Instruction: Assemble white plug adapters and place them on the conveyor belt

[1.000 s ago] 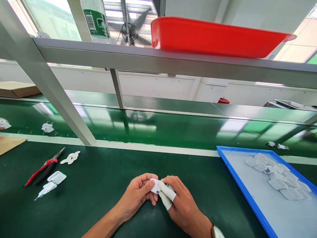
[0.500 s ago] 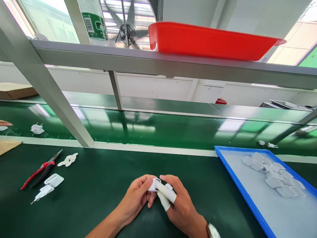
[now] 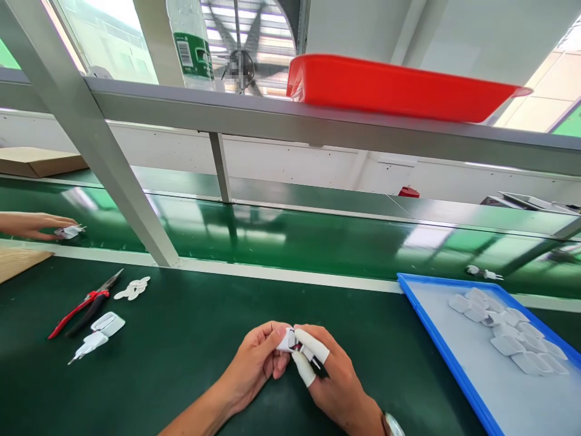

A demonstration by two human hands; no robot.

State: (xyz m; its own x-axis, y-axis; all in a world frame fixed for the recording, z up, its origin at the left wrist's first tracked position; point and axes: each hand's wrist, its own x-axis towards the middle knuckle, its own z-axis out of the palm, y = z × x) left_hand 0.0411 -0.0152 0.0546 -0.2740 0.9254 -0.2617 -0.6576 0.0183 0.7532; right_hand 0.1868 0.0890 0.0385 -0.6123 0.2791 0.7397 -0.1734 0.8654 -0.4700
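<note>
The small white case point(image 3: 287, 340) is up in front of the person, just above the green table point(image 3: 204, 327), with both hands meeting on it. The left hand point(image 3: 261, 354) pinches its left side between thumb and fingers; the right hand point(image 3: 333, 372) closes on the other end with two fingertips in white finger covers point(image 3: 313, 345).

What is new is at the gap between the hands: half a second ago mostly white showed there, and now a reddish, dark spot shows at the case's mouth, along with a dark piece point(image 3: 321, 366) under the right fingers. The covers and blur hide much of this, so I cannot tell whether these are wires, an inner part or shadow. It suggests that the fine fingerwork is centred on the case's inside.

Left of the hands lie a white plug point(image 3: 89, 346), a white cover point(image 3: 108, 324), red-and-black pliers point(image 3: 88, 306) and flat white discs point(image 3: 133, 288), none of them touched. To the right, clear pieces point(image 3: 508, 346) lie in the blue tray point(image 3: 503, 402).

Farther out, a co-worker's hand point(image 3: 34, 225) has reached in over the green belt point(image 3: 318, 236) and now touches another plug point(image 3: 70, 231).
</note>
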